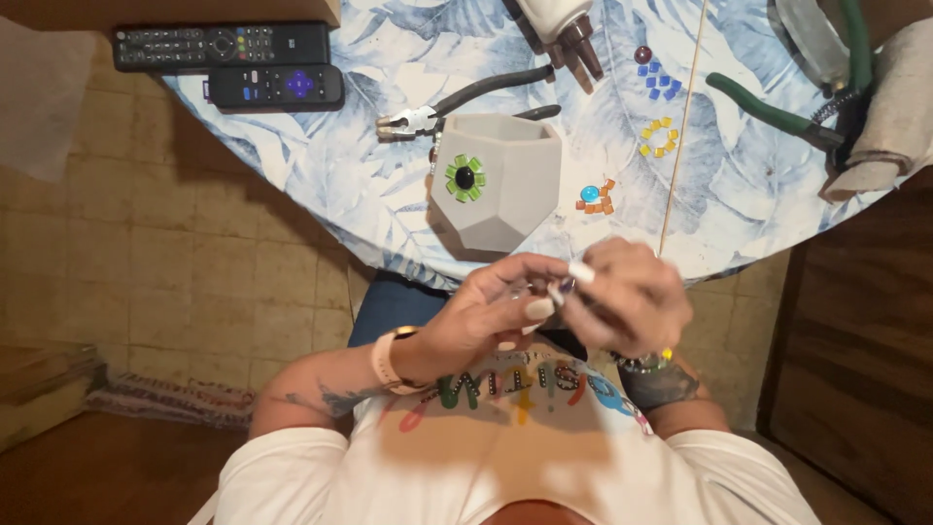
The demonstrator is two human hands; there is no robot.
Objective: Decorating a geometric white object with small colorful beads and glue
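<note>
Both hands meet just above the lap, at the near edge of the table. The left hand comes in from the left with the wrist bent, fingers curled and the thumb turned toward the other hand; a pale wristband sits on that wrist. The right hand comes in from the right, knuckles up, fingers folded down over the meeting point, with a beaded bracelet at its wrist. The fingertips of the two hands close together on a small dark purple piece; it is too small and too covered to tell its long axis or which way it points. Just beyond the hands stands a grey faceted pot, its opening up and a green flower of tiles with a dark centre on the facet facing left. Behind the pot lie pliers with the nose pointing left. To the right are loose tiles in orange, yellow and blue, and a thin stick running away from the hands. Two remote controls lie at far left.
</note>
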